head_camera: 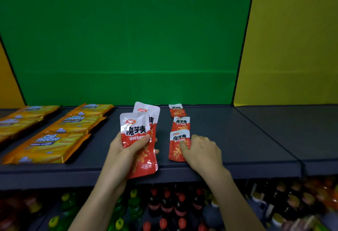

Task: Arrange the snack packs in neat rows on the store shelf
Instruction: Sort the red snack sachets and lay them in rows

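- Two spare packs (141,137) fanned in the left hand (126,148), grip closed round their lower halves with the thumb across the front. Held just above the shelf (237,135), probably as stock waiting to be laid down one at a time.
- Three more red packs flat on the shelf in a single file running front to back: far pack (176,110), middle pack (181,123), nearest pack (178,145). Printed faces up, each touching or slightly overlapping the next. Judged to be the start of a neat row.
- Right hand (201,150) on the nearest pack, thumb pressed onto its face and fingers curled at its right edge: a narrow grip on that pack. Probably squaring it with the two behind.
- Orange cheese packs (73,121) lying in rows at the left of the same shelf, well apart from the red ones. Probably why the red file sits on the bare middle stretch.
- Hard to tell: whether the right fingertips reach under the nearest pack or only rest at its edge.
- Hidden: most of the left fingers, behind the spare packs, and much of the rear spare behind the front one.
- Blurred and cut off below: bottles (168,207) on a lower level, labels unreadable.
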